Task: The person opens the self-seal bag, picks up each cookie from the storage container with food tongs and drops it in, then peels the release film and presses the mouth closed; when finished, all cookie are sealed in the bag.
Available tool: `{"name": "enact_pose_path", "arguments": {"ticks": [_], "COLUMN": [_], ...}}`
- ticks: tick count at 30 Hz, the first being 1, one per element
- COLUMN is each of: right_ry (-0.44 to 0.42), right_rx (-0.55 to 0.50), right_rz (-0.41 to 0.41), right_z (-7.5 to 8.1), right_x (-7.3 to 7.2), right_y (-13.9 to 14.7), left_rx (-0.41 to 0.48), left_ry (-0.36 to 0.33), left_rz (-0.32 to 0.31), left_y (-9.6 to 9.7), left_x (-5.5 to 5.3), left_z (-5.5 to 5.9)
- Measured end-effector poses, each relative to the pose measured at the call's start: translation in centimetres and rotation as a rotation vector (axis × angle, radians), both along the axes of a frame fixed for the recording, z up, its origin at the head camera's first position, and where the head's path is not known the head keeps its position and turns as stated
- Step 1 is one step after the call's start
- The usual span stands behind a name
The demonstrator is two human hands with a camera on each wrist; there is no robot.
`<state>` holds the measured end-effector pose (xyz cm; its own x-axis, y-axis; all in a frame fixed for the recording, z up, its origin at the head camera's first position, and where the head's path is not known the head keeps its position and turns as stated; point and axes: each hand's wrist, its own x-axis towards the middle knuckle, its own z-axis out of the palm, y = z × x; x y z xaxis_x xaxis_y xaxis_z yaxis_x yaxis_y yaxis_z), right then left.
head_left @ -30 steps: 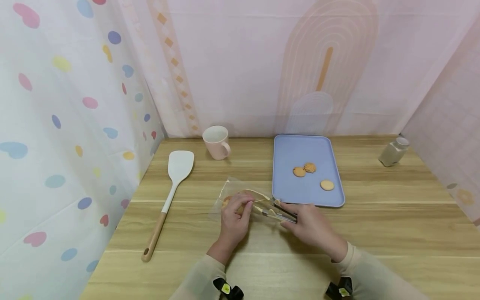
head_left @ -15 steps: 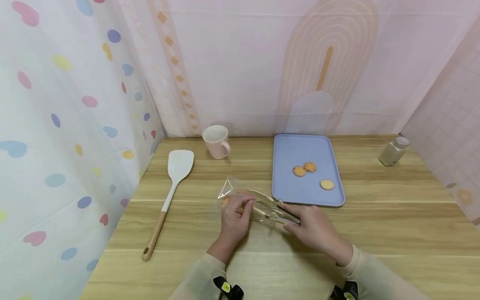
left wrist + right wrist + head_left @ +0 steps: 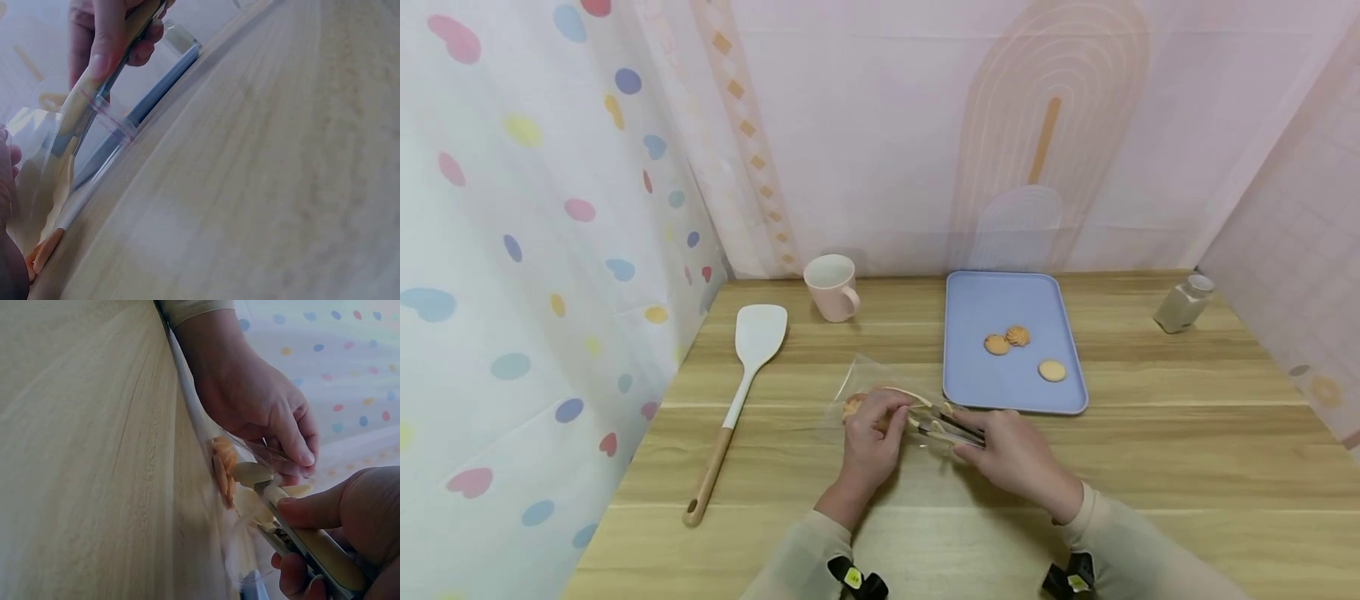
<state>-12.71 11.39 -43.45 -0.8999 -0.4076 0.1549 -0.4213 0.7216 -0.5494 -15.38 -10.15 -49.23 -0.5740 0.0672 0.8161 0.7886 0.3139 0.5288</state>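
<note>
My left hand [image 3: 871, 442] pinches the edge of a clear plastic bag [image 3: 867, 371] lying on the table. Inside the bag are several cookies [image 3: 224, 464], partly hidden behind that hand in the head view. My right hand [image 3: 1017, 457] grips a pair of food tongs [image 3: 958, 427] with cream tips and metal arms. The tongs reach through the bag's mouth, and their tips [image 3: 250, 474] are spread apart near the cookies. Whether they touch a cookie I cannot tell. On a blue tray [image 3: 992, 296] lie a round cookie [image 3: 997, 345], a swirled cookie [image 3: 1018, 336] and a paler round cookie [image 3: 1052, 371].
A white spatula [image 3: 760, 337] with a wooden handle lies on the left of the wooden table [image 3: 1187, 442]. A pink mug [image 3: 831, 292] stands at the back. At the far right is a small jar [image 3: 1184, 305]. Curtains surround the table's back and sides.
My right hand drew the tongs back slightly to the right, then moved them left, deeper into the bag. My left hand keeps its pinch on the bag in nearly the same place.
</note>
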Motion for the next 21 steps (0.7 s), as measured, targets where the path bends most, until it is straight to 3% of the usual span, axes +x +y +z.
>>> {"name": "enact_pose_path", "arguments": {"ticks": [6,11,15,21], "right_ry": [-0.042,-0.082,-0.029,-0.003], "right_rx": [-0.021,-0.018,0.015,0.039], "right_rz": [-0.001,0.032,0.061,-0.05], "right_z": [0.3,1.2,2.3,4.2], "right_x": [0.5,1.9,3.1,4.3], "right_y": [0.7,4.3,7.9,13.3], "left_rx": [-0.002,-0.021,-0.029,-0.019], "left_ry": [-0.047,-0.093,-0.109,-0.16], "left_rz": [0.017,0.055,0.068,0.067], "left_y": [-0.2,-0.1,-0.1,-0.1], "left_x": [0.1,0.1,0.1,0.1], "left_z": [-0.1,-0.4,-0.5,-0.5]}}
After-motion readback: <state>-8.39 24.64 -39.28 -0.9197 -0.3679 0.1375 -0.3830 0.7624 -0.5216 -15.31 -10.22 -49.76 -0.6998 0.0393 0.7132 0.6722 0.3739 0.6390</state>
